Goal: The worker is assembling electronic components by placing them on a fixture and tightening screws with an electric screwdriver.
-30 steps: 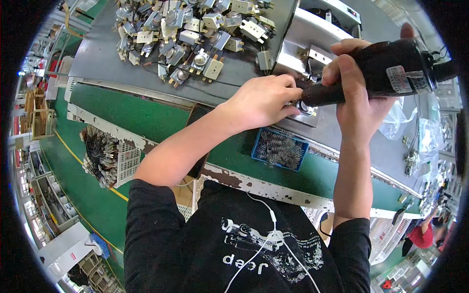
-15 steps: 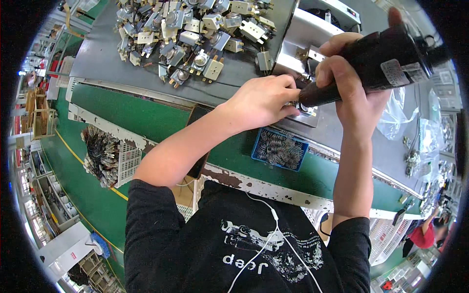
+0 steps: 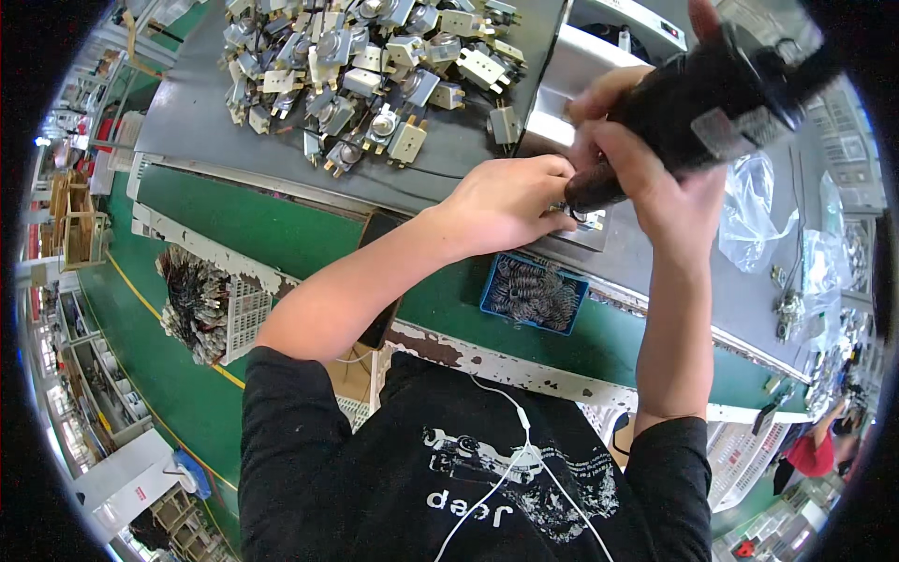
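My right hand [image 3: 655,178] is wrapped round a black power screwdriver [image 3: 698,108], which slants down to the left. Its tapered nose [image 3: 592,189] meets the fingertips of my left hand [image 3: 513,199]. Those fingers are pinched together at the nose, and what they hold is hidden. Just below the nose, a small shiny metal part [image 3: 590,222] shows in a metal holder [image 3: 581,242] at the bench edge. To the left of the fingers lies one grey and white switch-like unit [image 3: 504,125] with a cable.
A heap of similar units [image 3: 365,80] covers the far left of the grey bench [image 3: 192,108]. A blue tray of springs [image 3: 534,292] stands below the hands. Beyond them is a metal housing [image 3: 571,80]. Clear plastic bags [image 3: 754,215] lie at right, and a white crate [image 3: 245,317] at lower left.
The screwdriver and my right hand have shifted a little to the left, and the tool is blurred now. My left hand stays almost in place.
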